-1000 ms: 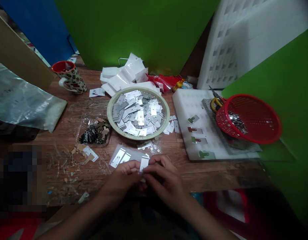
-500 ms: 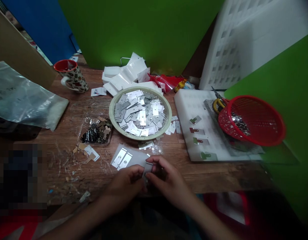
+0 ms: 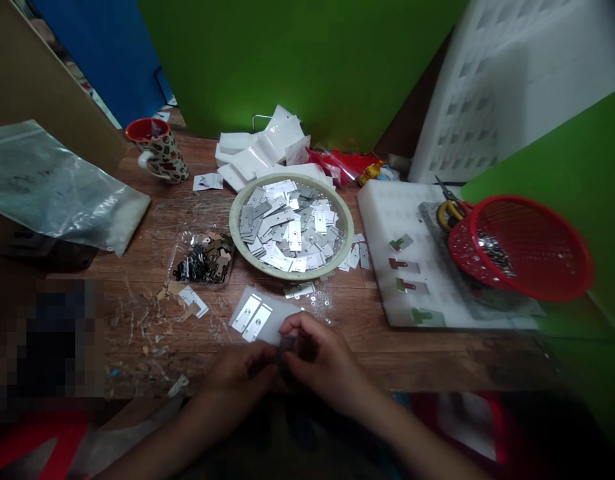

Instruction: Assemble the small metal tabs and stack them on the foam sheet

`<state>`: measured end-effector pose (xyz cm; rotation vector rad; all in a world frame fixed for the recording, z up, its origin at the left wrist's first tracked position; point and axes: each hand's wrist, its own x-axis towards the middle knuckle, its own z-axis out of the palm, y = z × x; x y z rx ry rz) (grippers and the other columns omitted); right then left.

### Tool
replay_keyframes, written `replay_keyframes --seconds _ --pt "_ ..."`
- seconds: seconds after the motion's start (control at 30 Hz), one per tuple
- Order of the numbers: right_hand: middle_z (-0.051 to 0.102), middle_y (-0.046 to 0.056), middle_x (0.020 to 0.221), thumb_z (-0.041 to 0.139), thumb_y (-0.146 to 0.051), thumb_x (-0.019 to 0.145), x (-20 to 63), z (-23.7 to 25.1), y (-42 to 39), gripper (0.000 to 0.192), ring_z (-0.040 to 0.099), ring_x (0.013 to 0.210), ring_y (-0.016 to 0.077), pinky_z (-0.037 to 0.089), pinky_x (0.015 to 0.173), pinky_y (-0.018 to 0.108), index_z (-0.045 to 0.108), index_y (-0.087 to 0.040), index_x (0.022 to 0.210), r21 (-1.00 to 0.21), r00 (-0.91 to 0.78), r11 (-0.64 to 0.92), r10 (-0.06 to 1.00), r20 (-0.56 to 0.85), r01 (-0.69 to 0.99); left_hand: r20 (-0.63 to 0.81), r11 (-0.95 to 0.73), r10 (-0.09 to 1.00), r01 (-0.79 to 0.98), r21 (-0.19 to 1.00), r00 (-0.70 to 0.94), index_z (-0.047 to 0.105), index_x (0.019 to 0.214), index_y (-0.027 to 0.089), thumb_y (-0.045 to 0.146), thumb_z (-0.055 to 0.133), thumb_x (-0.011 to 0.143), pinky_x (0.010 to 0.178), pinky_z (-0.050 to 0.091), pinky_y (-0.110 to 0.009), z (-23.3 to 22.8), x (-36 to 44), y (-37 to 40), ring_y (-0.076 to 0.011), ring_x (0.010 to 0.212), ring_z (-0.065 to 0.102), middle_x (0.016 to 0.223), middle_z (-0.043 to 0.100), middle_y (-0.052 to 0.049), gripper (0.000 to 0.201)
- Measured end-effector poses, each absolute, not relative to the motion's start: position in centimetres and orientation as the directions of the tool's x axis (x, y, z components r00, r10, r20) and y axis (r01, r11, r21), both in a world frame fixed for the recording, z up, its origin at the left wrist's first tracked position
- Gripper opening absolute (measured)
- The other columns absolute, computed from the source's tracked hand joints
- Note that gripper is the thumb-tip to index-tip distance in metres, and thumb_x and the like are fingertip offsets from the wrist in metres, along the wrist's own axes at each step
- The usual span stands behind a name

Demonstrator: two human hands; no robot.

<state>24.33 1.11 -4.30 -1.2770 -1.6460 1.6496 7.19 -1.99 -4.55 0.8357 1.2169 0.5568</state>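
Note:
Close to the table's front edge, my left hand (image 3: 241, 375) and my right hand (image 3: 321, 357) come together around a small flat metal plate (image 3: 287, 347). It looks dark and tilted, and fingers cover much of it. Both hands are closed on it. Just beyond them, two bright metal plates (image 3: 258, 320) lie side by side on a translucent sheet (image 3: 282, 313), each with a round fitting. A pale round basin (image 3: 236, 250) heaped with similar metal plates (image 3: 294, 233) stands behind. Small washers (image 3: 321, 300) are scattered in front of the basin.
Left of the basin sits a clear tray of dark and brown clips (image 3: 204, 259). A patterned mug (image 3: 162, 157) and a plastic bag (image 3: 62, 193) stand farther left. At right, a white foam block (image 3: 374, 247) carries sample plates, scissors (image 3: 450, 207) and a red basket (image 3: 547, 250).
The view has shifted slightly, so the scene sits farther right. The plate between my hands has turned from a light flat face to a darker, tilted one, and my hands have drawn slightly nearer.

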Motion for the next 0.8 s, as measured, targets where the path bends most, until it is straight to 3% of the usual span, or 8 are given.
replay_keyframes --seconds 0.13,0.2,0.27,0.37,0.47,0.57,0.7,0.8 --pt "0.058 -0.004 0.078 0.056 -0.008 0.076 24.0 -4.6 1.6 0.031 0.048 0.06 0.0086 0.04 0.053 0.019 0.054 -0.023 0.103 -0.956 -0.457 -0.199 0.844 -0.28 0.217 -0.589 0.599 0.771 0.039 0.8 0.243 0.068 0.081 0.018 0.026 0.062 0.079 0.063 0.045 -0.025 -5.0 6.8 -2.1 -0.0167 0.067 0.062 0.072 0.069 -0.001 0.011" --pt "0.056 -0.004 0.076 0.056 -0.008 0.077 23.9 -4.9 1.9 0.03 0.049 0.061 0.0089 0.041 0.055 0.02 0.054 -0.022 0.103 -0.957 -0.446 -0.194 0.852 -0.273 0.214 -0.544 0.521 0.814 0.159 0.838 0.201 0.069 0.083 0.02 0.028 0.061 0.08 0.063 0.046 -0.026 -5.2 6.2 -2.1 -0.0179 0.069 0.063 0.074 0.071 -0.001 0.011" --pt "0.056 -0.003 0.077 0.056 -0.008 0.077 23.8 -5.3 2.4 0.029 0.051 0.065 0.0098 0.043 0.059 0.021 0.055 -0.022 0.102 -0.956 -0.409 -0.151 0.879 -0.246 0.25 -0.415 0.348 0.901 0.362 0.865 0.126 0.07 0.086 0.023 0.028 0.06 0.082 0.065 0.046 -0.027 -5.4 5.2 -1.9 -0.0194 0.071 0.064 0.077 0.072 -0.002 0.012" --pt "0.057 -0.002 0.078 0.057 -0.009 0.077 23.3 -5.8 3.2 0.027 0.053 0.068 0.0111 0.045 0.062 0.022 0.056 -0.021 0.101 -0.929 -0.362 -0.054 0.911 -0.196 0.367 -0.129 0.029 0.984 0.597 0.802 0.124 0.07 0.096 0.026 0.026 0.058 0.085 0.078 0.047 -0.032 -5.6 3.2 -1.1 -0.0227 0.084 0.065 0.091 0.073 -0.004 0.017" --pt "0.055 -0.004 0.069 0.059 -0.01 0.076 22.6 -6.2 3.6 0.028 0.051 0.061 0.0111 0.042 0.058 0.022 0.058 -0.022 0.101 -0.871 -0.347 0.035 0.924 -0.159 0.491 0.019 -0.253 0.945 0.69 0.678 0.328 0.064 0.116 0.026 0.02 0.054 0.086 0.098 0.04 -0.041 -5.9 1.5 0.0 -0.0276 0.113 0.055 0.117 0.067 -0.007 0.032" --pt "0.053 -0.005 0.066 0.059 -0.011 0.077 22.1 -6.5 3.8 0.027 0.05 0.059 0.0114 0.041 0.057 0.022 0.061 -0.022 0.101 -0.828 -0.337 0.09 0.933 -0.124 0.553 0.009 -0.44 0.852 0.706 0.555 0.524 0.052 0.131 0.029 0.013 0.052 0.086 0.109 0.027 -0.053 -5.9 0.8 1.1 -0.0309 0.133 0.036 0.14 0.053 -0.004 0.048" --pt "0.053 -0.005 0.065 0.059 -0.01 0.075 21.9 -6.7 3.8 0.026 0.049 0.058 0.0109 0.04 0.055 0.021 0.061 -0.022 0.099 -0.873 -0.316 0.013 0.935 -0.162 0.487 -0.051 -0.532 0.763 0.67 0.518 0.645 0.036 0.142 0.035 0.006 0.049 0.086 0.112 0.011 -0.061 -5.5 1.0 2.1 -0.03 0.141 0.022 0.149 0.042 0.0 0.064" --pt "0.051 -0.006 0.065 0.059 -0.01 0.073 21.8 -7.0 3.6 0.029 0.046 0.056 0.0095 0.04 0.053 0.02 0.058 -0.02 0.099 -0.931 -0.289 -0.134 0.927 -0.239 0.338 -0.05 -0.514 0.762 0.65 0.56 0.646 0.031 0.144 0.033 0.007 0.051 0.085 0.113 0.01 -0.06 -5.1 1.2 2.4 -0.0288 0.142 0.021 0.149 0.042 -0.003 0.068"
